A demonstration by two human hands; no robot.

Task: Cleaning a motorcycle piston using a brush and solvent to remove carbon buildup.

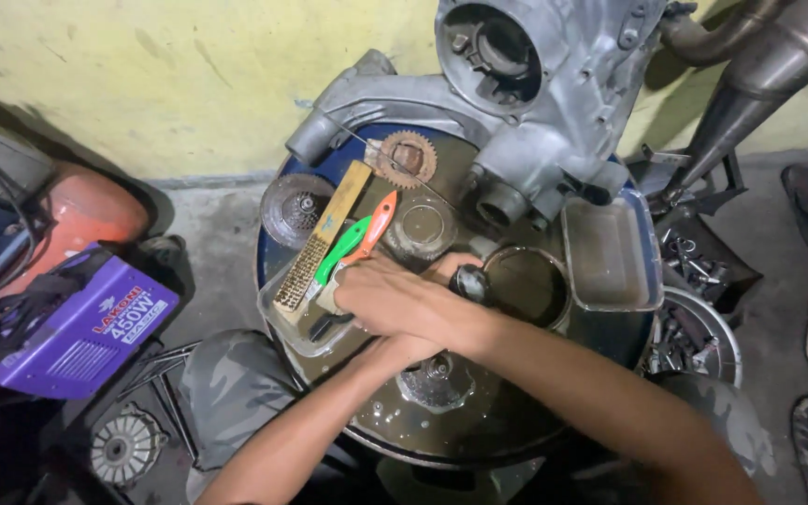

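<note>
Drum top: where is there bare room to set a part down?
The drum top is barest along its near rim, below the hands. The rectangular tray at right looks empty. It is crowded around the brushes, sprocket and engine casing.

On the round drum top (610,341) stand one grey engine casing (516,103), one rusty toothed sprocket (407,159), one wooden wire brush (322,236), and two plastic-handled brushes, one green (341,249) and one orange (373,227). Trays number two: a clear one (282,323) under the brushes and a murky rectangular one (612,254). One round tin (527,285) sits between them (a second, lidded one is less certain). Two hands (395,304) overlap at the middle. One purple machine (77,323) lies on the floor.
</note>
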